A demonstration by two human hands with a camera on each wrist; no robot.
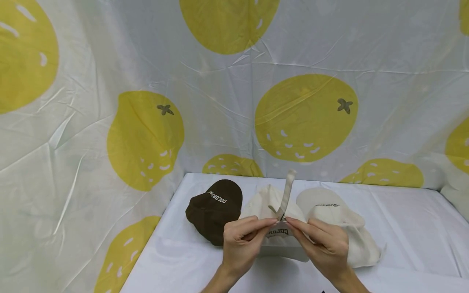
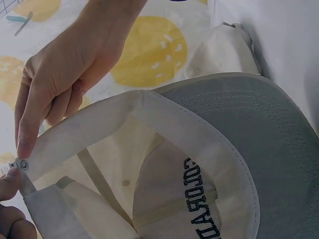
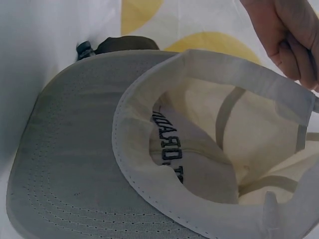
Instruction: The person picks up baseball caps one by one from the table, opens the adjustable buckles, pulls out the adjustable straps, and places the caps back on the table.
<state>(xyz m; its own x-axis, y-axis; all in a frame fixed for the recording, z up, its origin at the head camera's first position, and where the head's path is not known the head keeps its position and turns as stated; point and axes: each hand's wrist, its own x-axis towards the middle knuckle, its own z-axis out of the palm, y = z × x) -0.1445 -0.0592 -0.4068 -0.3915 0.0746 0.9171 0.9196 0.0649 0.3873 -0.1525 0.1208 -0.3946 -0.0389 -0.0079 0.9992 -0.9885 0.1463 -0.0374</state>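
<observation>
A cream baseball cap [image 1: 253,207] with dark lettering is held in front of me, its grey-green brim underside [image 2: 284,129] towards me and its inside showing in both wrist views. My left hand [image 1: 239,240] pinches the back closure from the left between thumb and forefinger. From the other side my right hand [image 1: 324,242] pinches the same spot, fingertips almost meeting. Between them is a small metal fastener [image 2: 22,164]. A loose cloth strap [image 1: 287,193] sticks up above the fingertips. How the strap runs through the fastener is hidden by the fingers.
On the white-covered table [image 1: 176,268], a dark brown cap [image 1: 214,215] lies left of the held cap. Another cream cap [image 1: 329,207] with dark lettering lies to the right. A lemon-printed white sheet [image 1: 220,110] hangs behind and along the left side.
</observation>
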